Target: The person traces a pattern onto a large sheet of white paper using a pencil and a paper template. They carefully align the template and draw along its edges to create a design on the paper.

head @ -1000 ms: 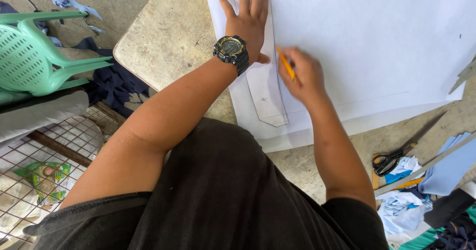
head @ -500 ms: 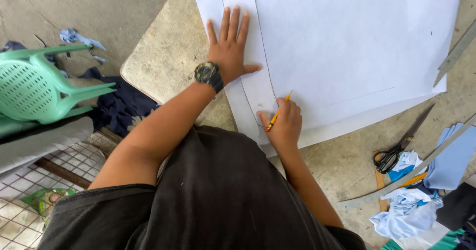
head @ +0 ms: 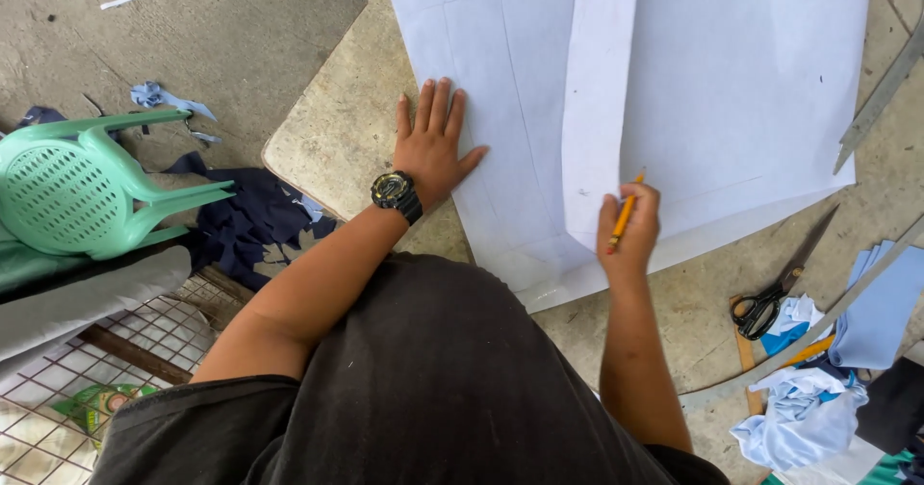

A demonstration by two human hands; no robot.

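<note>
left hand (head: 433, 153): flat on the big white paper (head: 731, 90), fingers spread, black watch (head: 396, 192) on the wrist
right hand (head: 628, 230): fingers pinching a yellow pencil (head: 624, 217) and lifting a paper strip (head: 597, 110)
paper: lying on the concrete table (head: 337, 129)
scissors (head: 770, 297): off right, by blue cloth scraps (head: 881, 307)
green chair (head: 82, 191): tipped over, left

1. One view only: the head camera, worn by the person, looks steeply down over the dark-shirted torso.
2. It faces the table (head: 337, 148), close enough that the white paper sheet (head: 731, 90) overruns the top edge.
3. Left of the table, floor and a green plastic chair (head: 77, 187) show.
</note>
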